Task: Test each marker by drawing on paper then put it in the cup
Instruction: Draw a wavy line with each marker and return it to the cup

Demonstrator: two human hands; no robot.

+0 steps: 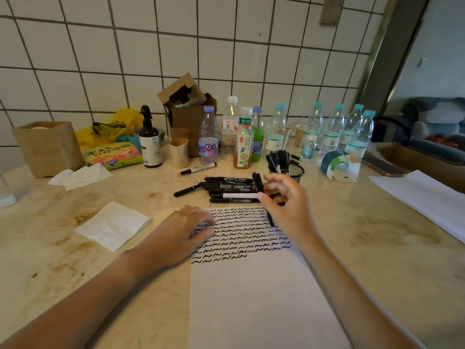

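A white sheet of paper (256,298) lies in front of me, its upper part covered with rows of black squiggles. My right hand (286,207) holds a black marker (259,183) steeply, its tip down on the paper near the right end of the squiggle rows. My left hand (186,230) rests flat on the paper's upper left corner. A pile of black markers (229,188) lies just beyond the paper. Behind my right hand stands a black mesh cup (294,170) with several markers in it.
Many plastic bottles (334,132) line the tiled wall. A beige cup (178,152), a pump bottle (149,142), cardboard boxes and a snack bag stand at the back left. A folded napkin (113,225) lies left of the paper; more paper (422,197) lies at the right.
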